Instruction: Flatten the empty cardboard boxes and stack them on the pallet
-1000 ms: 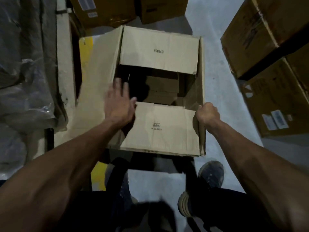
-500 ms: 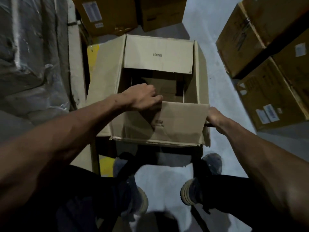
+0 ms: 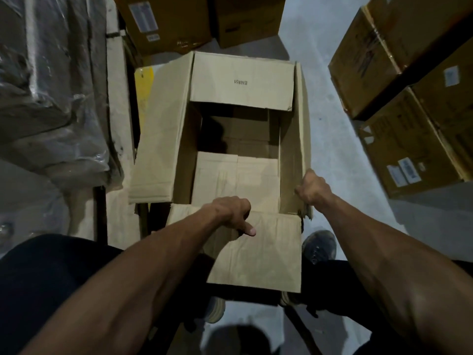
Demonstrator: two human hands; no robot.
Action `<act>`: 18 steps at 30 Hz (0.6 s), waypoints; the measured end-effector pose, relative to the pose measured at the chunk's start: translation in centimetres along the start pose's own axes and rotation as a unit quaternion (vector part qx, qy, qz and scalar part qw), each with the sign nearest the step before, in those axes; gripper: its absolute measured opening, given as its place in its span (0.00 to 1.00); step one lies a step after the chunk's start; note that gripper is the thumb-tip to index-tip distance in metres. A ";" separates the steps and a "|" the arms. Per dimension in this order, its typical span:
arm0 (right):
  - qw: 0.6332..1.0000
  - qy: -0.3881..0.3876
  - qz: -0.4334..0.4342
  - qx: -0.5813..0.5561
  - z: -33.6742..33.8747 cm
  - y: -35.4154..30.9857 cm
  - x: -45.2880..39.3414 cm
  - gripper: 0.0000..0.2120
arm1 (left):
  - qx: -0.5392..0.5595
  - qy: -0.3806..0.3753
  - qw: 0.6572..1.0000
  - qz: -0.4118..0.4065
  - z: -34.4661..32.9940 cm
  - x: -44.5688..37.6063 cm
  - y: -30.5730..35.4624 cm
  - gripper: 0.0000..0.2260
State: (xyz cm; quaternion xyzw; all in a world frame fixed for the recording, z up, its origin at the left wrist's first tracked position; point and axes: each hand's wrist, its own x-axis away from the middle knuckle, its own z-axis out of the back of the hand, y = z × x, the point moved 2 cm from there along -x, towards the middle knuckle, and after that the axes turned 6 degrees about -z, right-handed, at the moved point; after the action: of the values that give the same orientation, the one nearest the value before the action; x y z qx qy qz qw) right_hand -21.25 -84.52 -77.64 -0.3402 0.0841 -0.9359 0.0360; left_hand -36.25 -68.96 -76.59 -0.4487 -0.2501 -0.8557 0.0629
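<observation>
An open cardboard box [image 3: 238, 160] is seen in the middle of the frame, its top flaps spread. The far flap [image 3: 242, 83], printed with small lettering, is angled over the opening, the left flap [image 3: 161, 129] is folded outward, and the near flap [image 3: 258, 254] is bent down toward the lower centre. The left hand [image 3: 230, 213] is set on the near edge where that flap hinges, its fingers curled over the cardboard and its thumb laid on the flap. The right flap [image 3: 299, 139] stands upright and is gripped near its lower corner by the right hand [image 3: 313, 188], fingers closed round its edge. Brown sealed cartons [image 3: 409, 139] are stacked at the right of the frame, and plastic-wrapped goods [image 3: 51, 85] fill the upper left. A shoe [image 3: 318, 245] is visible on the grey floor [image 3: 332, 139] beside the box.
</observation>
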 end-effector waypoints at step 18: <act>0.995 -0.003 -0.088 -0.037 -4.6 2.5 6.2 0.17 | -0.228 0.130 0.963 -0.058 -9.0 4.3 1.2 0.11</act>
State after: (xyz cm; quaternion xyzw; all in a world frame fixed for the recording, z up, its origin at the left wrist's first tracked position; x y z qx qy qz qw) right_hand -28.93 -87.11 -77.66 -0.3499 0.0883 -0.9307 -0.0593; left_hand -45.00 -73.85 -76.92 -0.3204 -0.0634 -0.9433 -0.0589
